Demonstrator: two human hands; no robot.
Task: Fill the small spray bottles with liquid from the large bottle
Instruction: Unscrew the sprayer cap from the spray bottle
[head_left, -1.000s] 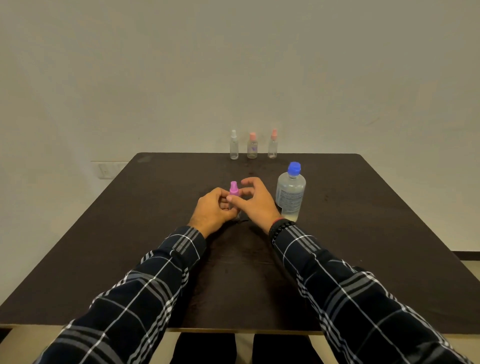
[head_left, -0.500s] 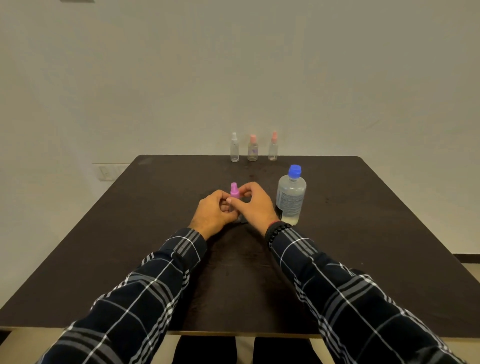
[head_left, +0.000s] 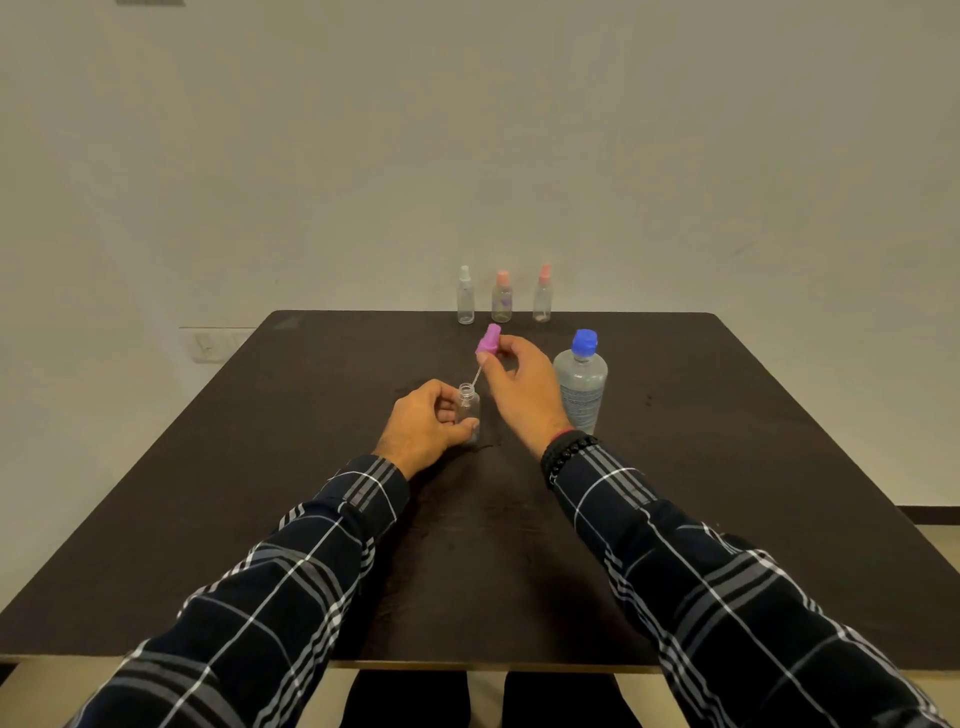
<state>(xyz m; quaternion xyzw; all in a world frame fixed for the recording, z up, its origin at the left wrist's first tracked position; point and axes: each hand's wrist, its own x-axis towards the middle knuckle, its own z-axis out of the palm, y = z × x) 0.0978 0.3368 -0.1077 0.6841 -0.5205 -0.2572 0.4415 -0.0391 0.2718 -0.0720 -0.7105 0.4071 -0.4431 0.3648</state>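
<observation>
A small clear spray bottle (head_left: 468, 407) stands on the dark table (head_left: 260, 467) with its neck bare. My left hand (head_left: 427, 427) is wrapped around it. Above it, my right hand (head_left: 522, 387) pinches the pink spray cap (head_left: 489, 339); the cap's thin tube hangs down with its tip still at the bottle's mouth. The large bottle (head_left: 581, 387), clear with a blue cap on, stands just right of my right hand. Three more small spray bottles stand in a row at the table's far edge: white-capped (head_left: 465, 296), pink-capped (head_left: 502, 297), pink-capped (head_left: 543, 294).
A plain wall rises right behind the table's far edge. A wall socket plate (head_left: 208, 344) is at the left, beyond the table. My plaid sleeves cross the near half of the table.
My right hand has lifted the pink spray cap up off the small bottle, drawing its tube out. My left hand still holds the bottle in place.
</observation>
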